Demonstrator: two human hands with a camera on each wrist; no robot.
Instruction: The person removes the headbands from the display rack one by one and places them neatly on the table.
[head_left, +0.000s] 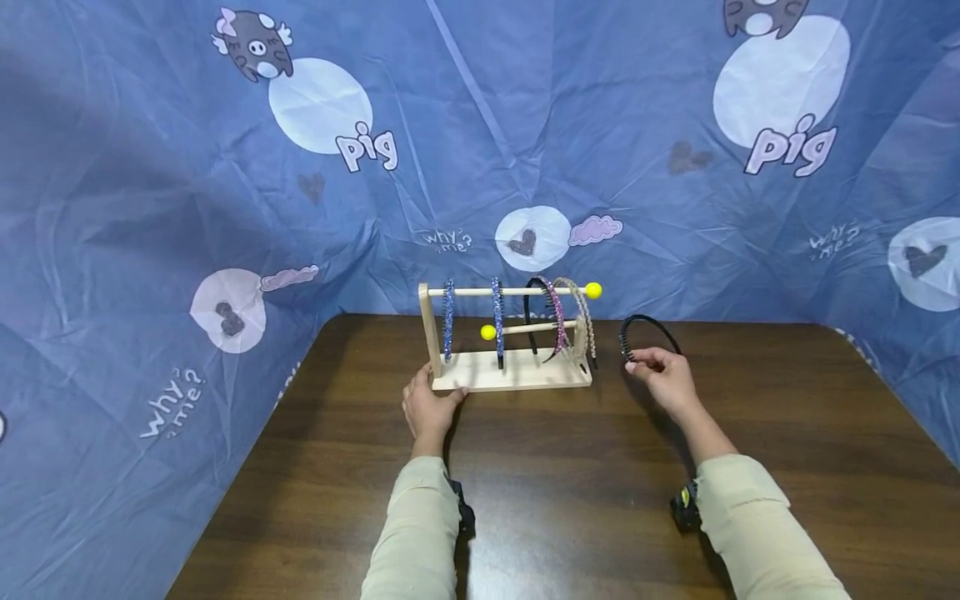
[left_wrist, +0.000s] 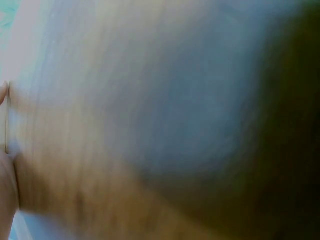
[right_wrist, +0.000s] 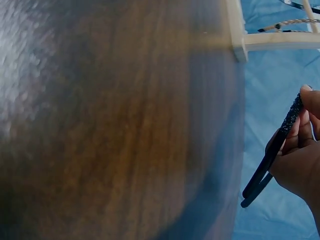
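A wooden headband stand with two rods and yellow ball ends is on the table. My left hand grips the left end of its base, thumb along the front edge. Two glittery blue headbands hang on the upper rod, well apart. Farther right hang a pink headband, a beige braided headband and a black headband. To the right of the stand, my right hand pinches another black headband, held above the table; its sparkly stretch shows in the right wrist view.
The brown wooden table reaches back to a blue printed cloth that hangs behind and at both sides. The left wrist view is mostly blurred, with a bit of the hand at its left edge.
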